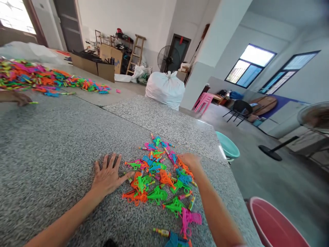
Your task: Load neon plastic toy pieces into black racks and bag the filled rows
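Toy guns (157, 195) in orange, green, blue and pink lie in a loose pile (155, 167) on the speckled tabletop (64, 144), and from my remote seat I take that pile as my landmark. Just left of it, the left hand (107, 176) rests palm down, fingers spread, holding nothing, its thumb by the pile's edge. Along the pile's right edge, the right hand (189, 160) is blurred, its fingers partly hidden; I cannot tell whether it grips anything. I judge the step to be drawing the pile together from both sides. The next move, I think, calls for an inward sweep, minding the pink toy gun (189, 219) and labelled tube (162, 232) on the pile's near side.
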